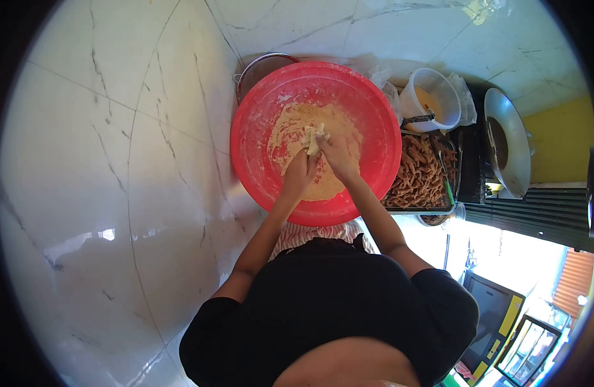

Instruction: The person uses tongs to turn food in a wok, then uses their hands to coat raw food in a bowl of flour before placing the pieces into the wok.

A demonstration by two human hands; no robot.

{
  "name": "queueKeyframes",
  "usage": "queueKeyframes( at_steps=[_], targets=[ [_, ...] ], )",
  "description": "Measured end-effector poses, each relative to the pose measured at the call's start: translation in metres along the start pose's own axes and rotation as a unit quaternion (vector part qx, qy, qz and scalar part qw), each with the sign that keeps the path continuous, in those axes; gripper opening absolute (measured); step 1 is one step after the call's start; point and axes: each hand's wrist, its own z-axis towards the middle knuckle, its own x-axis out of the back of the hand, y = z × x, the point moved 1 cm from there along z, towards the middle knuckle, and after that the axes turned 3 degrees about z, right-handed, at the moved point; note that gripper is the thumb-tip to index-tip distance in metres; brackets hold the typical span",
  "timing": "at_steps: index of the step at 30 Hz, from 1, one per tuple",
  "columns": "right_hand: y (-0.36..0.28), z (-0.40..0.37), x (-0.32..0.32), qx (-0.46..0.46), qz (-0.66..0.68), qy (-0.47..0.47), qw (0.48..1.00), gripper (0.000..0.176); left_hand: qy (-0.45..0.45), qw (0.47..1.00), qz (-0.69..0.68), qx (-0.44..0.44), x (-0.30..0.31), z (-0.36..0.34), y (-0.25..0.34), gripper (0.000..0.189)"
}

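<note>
A wide red basin (pixel 380 155) holds pale flour (pixel 290 129) spread over its bottom. Over the middle of the basin, both hands meet at a flour-coated piece (pixel 311 138), whose exact kind I cannot make out. My left hand (pixel 301 169) grips it from the lower left, fingers closed. My right hand (pixel 337 155) holds it from the right, its fingers closed around the coated piece too. Flour covers the fingertips.
Right of the basin, a tray (pixel 438 209) holds many brown fried strips (pixel 416 171). Behind it stands a white bucket (pixel 447 97) with yellowish contents. A large metal pan (pixel 517 148) is farther right. A metal-rimmed container (pixel 255 64) sits behind the basin.
</note>
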Motion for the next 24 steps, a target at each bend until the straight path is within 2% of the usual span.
queueKeyframes(
  at_steps=[2, 4, 5, 7, 8, 10, 14, 16, 19, 24],
  targets=[
    [0.003, -0.002, -0.001, -0.001, 0.032, 0.015, 0.999, 0.022, -0.011, 1.0, -0.015, 0.009, -0.001, 0.001, 0.001, 0.022],
    [-0.001, -0.005, -0.001, -0.031, -0.007, 0.062, 0.998, 0.021, -0.005, 0.993, -0.099, -0.067, -0.005, 0.002, -0.001, 0.024],
    [0.002, -0.005, 0.0, -0.031, -0.007, 0.062, 0.998, 0.021, -0.004, 0.993, -0.098, -0.067, -0.005, 0.001, -0.004, 0.024],
    [0.009, -0.003, 0.001, -0.033, 0.015, 0.032, 0.999, 0.022, -0.051, 0.988, -0.138, 0.035, -0.004, 0.0, -0.006, 0.026],
    [0.011, -0.003, 0.004, -0.031, 0.015, 0.032, 0.999, 0.022, -0.051, 0.989, -0.138, 0.033, -0.003, 0.0, -0.006, 0.026],
    [0.008, -0.002, 0.003, -0.026, 0.087, -0.039, 0.995, 0.024, -0.083, 0.977, -0.153, 0.121, 0.002, -0.001, -0.005, 0.027],
    [0.003, -0.004, 0.002, 0.003, 0.081, 0.003, 0.997, 0.025, -0.055, 0.987, -0.133, 0.065, -0.001, -0.004, -0.013, 0.028],
    [0.008, -0.004, 0.004, 0.022, 0.021, 0.01, 0.999, 0.026, -0.044, 0.99, -0.128, 0.029, -0.002, -0.005, -0.012, 0.028],
    [0.01, -0.007, 0.002, -0.008, -0.019, -0.001, 1.0, 0.027, -0.075, 0.986, -0.13, 0.069, -0.001, -0.007, -0.012, 0.027],
    [0.01, 0.001, 0.005, 0.009, -0.024, -0.047, 0.999, 0.028, -0.076, 0.982, -0.15, 0.08, -0.001, -0.01, -0.017, 0.029]
  ],
)
